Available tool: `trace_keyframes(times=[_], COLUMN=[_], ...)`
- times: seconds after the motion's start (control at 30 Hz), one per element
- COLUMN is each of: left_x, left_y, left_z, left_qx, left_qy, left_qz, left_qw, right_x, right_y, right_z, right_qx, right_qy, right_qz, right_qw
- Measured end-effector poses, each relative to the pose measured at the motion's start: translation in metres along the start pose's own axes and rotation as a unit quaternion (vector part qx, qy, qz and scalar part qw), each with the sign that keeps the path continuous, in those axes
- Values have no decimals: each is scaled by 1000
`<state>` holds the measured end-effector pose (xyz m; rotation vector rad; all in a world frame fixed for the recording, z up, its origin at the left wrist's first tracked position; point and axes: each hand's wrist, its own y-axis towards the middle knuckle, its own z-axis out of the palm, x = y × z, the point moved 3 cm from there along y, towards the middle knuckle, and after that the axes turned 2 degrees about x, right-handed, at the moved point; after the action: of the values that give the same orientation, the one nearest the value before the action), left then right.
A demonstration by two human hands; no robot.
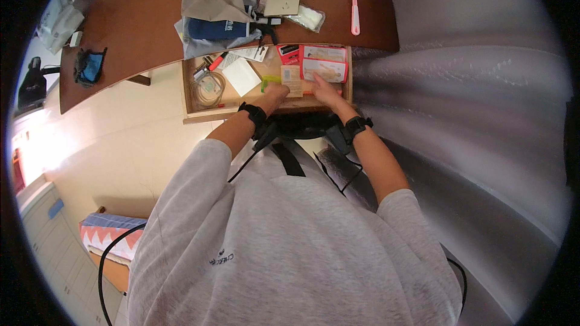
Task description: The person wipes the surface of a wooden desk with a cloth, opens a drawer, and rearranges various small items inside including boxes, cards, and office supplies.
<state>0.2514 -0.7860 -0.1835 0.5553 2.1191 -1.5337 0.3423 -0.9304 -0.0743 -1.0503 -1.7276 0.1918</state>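
Both hands are inside an open wooden drawer (185,86) below the desk. My left hand (275,93) is by a yellow-green item (271,79) and the lower left of a beige packet (292,80); whether it grips either is unclear. My right hand (325,90) touches the lower edge of a red-edged picture card (324,70), its thumb side up; a grip cannot be made out. A similar card (324,53) lies behind it, beside a red SanDisk package (288,54). Further left in the drawer are a white square (242,77), a coiled cable (218,95) and a red-capped marker (217,61).
On the brown desktop (149,22) lie a blue pouch (217,29) with grey cloth, a socket faceplate (282,2), a clear packet (310,18) and a pink-and-white stick (355,13). A grey curtain (453,81) hangs close on the right. Black cables run near my body.
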Motion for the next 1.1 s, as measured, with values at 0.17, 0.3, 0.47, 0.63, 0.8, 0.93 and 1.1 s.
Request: trace_keyframes(times=[0.17, 0.3, 0.47, 0.63, 0.8, 0.93, 1.1], left_x=[-40, -20, -35, -52, -90, -94, -94], left_y=[-35, -21, -88, -130, -182, -189, -185], left_z=[6, -24, -108, -129, -127, -132, -144], left_qx=[-38, -5, -74, -49, -33, -42, -78], left_qy=[-93, -129, -129, -23, 41, 47, 53], left_qz=[106, 18, 75, 393, 522, 538, 538], left_qw=[989, 991, 986, 918, 851, 840, 838], right_x=[-14, 8, 20, 55, 72, 84, 109], right_y=[-2, -14, -42, -60, -59, -55, -61], right_z=[-2, -25, -62, -61, -21, 7, 19], right_qx=[-13, -49, -125, -105, -4, 77, 150], right_qy=[31, 239, 374, 368, 376, 406, 463], right_qz=[19, 30, -50, -20, 18, 35, 27], right_qw=[999, 969, 917, 924, 926, 910, 873])
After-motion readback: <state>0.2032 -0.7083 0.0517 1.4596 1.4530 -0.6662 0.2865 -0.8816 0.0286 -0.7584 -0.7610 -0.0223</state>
